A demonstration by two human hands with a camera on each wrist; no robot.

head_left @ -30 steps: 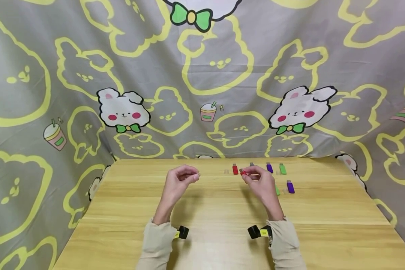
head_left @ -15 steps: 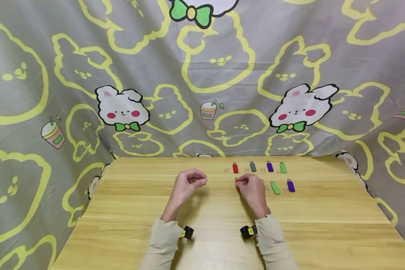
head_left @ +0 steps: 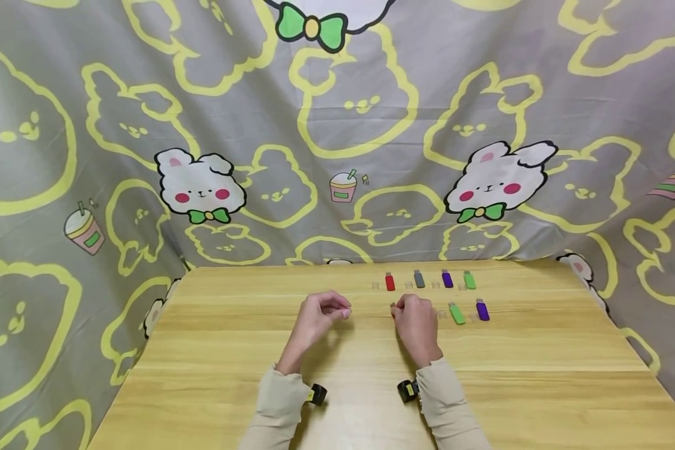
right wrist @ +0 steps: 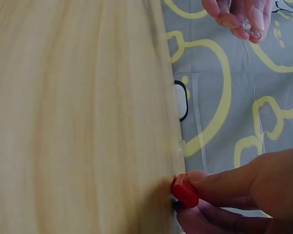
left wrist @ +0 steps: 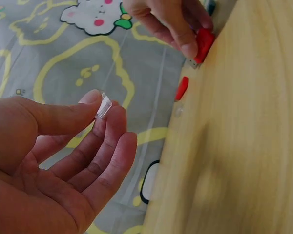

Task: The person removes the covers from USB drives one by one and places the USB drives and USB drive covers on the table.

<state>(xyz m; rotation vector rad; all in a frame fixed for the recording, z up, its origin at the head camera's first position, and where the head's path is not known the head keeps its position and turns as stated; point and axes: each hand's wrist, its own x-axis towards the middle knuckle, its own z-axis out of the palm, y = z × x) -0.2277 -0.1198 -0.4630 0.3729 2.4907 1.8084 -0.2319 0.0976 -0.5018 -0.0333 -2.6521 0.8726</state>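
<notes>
My left hand (head_left: 320,319) is raised over the table, pinching a small clear plastic cap (left wrist: 103,106) between thumb and fingertips. To its right, my right hand (head_left: 417,325) pinches a red USB stick (right wrist: 185,191) low at the tabletop. The stick's metal plug shows past the thumb in the left wrist view. In the head view the fingers hide most of this stick. Behind it lies a second red USB stick (head_left: 390,282), with a loose clear cap (head_left: 375,285) on its left.
Along the back row lie a grey USB stick (head_left: 419,279), a purple one (head_left: 447,279) and a green one (head_left: 469,280), with clear caps beside them. Right of my right hand are another green stick (head_left: 456,314) and another purple stick (head_left: 482,310). A patterned curtain (head_left: 281,244) borders the wooden table (head_left: 230,350).
My right hand has moved left and down to the tabletop with the red USB stick. Holding the clear cap, my left hand has shifted right and nearer the front.
</notes>
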